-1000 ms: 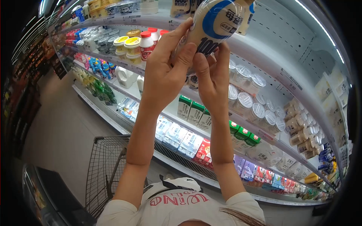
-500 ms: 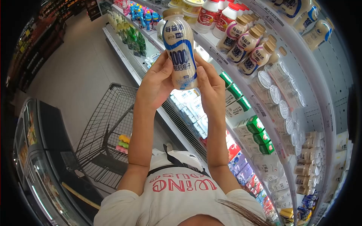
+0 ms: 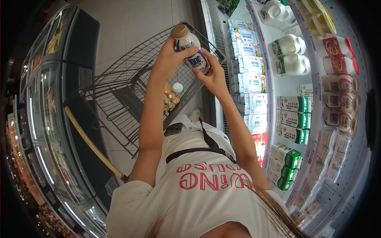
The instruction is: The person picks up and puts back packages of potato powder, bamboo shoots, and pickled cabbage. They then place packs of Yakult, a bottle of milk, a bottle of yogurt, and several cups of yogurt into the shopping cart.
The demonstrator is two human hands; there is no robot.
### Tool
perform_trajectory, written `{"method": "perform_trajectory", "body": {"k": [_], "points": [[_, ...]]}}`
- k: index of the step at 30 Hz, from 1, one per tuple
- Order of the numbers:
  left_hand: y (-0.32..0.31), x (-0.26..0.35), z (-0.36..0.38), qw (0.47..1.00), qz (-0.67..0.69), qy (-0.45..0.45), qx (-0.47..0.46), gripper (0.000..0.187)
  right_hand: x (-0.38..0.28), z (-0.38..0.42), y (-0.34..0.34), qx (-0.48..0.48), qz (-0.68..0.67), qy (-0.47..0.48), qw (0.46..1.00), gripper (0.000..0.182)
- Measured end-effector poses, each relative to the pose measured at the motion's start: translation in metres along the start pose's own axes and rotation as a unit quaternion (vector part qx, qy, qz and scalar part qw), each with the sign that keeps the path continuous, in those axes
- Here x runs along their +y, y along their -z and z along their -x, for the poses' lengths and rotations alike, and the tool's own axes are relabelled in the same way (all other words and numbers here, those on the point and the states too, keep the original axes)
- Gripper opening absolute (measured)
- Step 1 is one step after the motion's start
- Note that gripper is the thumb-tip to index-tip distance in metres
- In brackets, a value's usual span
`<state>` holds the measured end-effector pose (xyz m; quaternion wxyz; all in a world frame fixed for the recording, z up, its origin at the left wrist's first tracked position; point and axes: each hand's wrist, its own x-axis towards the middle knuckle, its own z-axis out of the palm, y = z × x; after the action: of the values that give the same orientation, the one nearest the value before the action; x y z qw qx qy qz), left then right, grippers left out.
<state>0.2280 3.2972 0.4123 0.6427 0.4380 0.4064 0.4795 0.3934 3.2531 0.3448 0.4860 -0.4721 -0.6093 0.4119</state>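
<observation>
A cream bottle (image 3: 189,44) with a tan cap and blue lettering is tilted above the wire shopping cart (image 3: 131,75). My left hand (image 3: 170,57) wraps round its upper left side, thumb across the label. The fingers of my right hand (image 3: 213,75) grip the lower right side and base. Below the hands, inside the cart, lie a pack of small bottles (image 3: 170,99) and something with a white round cap (image 3: 177,87).
To the right stands a chilled shelf with white jugs (image 3: 291,65), red-capped bottles (image 3: 339,65), green-and-white cartons (image 3: 291,119) and stacked blue-white packs (image 3: 251,83). Glass-door freezers (image 3: 49,99) line the left. A yellow cart handle (image 3: 93,146) reaches toward my left arm.
My view has turned toward the cart. Both hands have carried the bottle from in front of the shelf to over the cart, and the bottle now leans.
</observation>
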Motion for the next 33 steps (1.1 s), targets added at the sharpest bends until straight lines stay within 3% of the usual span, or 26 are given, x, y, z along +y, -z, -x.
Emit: {"method": "perform_trajectory", "body": {"k": [4, 8, 11, 14, 16, 20, 22, 25, 31, 33], "points": [[0.075, -0.072, 0.016, 0.991, 0.03, 0.051, 0.12, 0.051, 0.065, 0.008, -0.065, -0.103, 0.025, -0.046, 0.993, 0.067], [0.112, -0.142, 0.025, 0.956, 0.138, 0.059, 0.253, 0.047, 0.118, 0.033, -0.101, -0.118, 0.13, -0.031, 0.984, 0.061], [0.148, -0.223, 0.015, 0.955, 0.029, 0.015, 0.294, 0.037, 0.143, 0.062, -0.099, -0.187, 0.257, -0.104, 0.942, 0.049], [0.16, -0.263, 0.002, 0.948, -0.15, 0.028, 0.28, 0.033, 0.155, 0.099, -0.089, -0.194, 0.377, -0.009, 0.906, 0.034], [0.181, -0.321, -0.006, 0.945, -0.145, 0.036, 0.292, 0.037, 0.146, 0.107, -0.089, -0.208, 0.38, -0.009, 0.901, 0.031], [0.195, -0.369, -0.009, 0.943, -0.185, 0.053, 0.272, 0.044, 0.143, 0.107, -0.092, -0.192, 0.363, -0.017, 0.912, 0.026], [0.191, -0.374, -0.005, 0.943, -0.18, 0.045, 0.275, 0.042, 0.143, 0.107, -0.092, -0.179, 0.361, -0.004, 0.915, 0.021], [0.188, -0.379, 0.002, 0.918, -0.277, 0.064, 0.277, 0.045, 0.141, 0.107, -0.092, -0.184, 0.368, 0.001, 0.912, 0.016], [0.198, -0.413, 0.011, 0.877, -0.413, 0.019, 0.245, 0.047, 0.139, 0.106, -0.094, -0.185, 0.386, 0.006, 0.904, 0.01], [0.198, -0.409, 0.01, 0.896, -0.376, 0.061, 0.229, 0.045, 0.138, 0.106, -0.093, -0.197, 0.391, 0.006, 0.899, 0.01]]}}
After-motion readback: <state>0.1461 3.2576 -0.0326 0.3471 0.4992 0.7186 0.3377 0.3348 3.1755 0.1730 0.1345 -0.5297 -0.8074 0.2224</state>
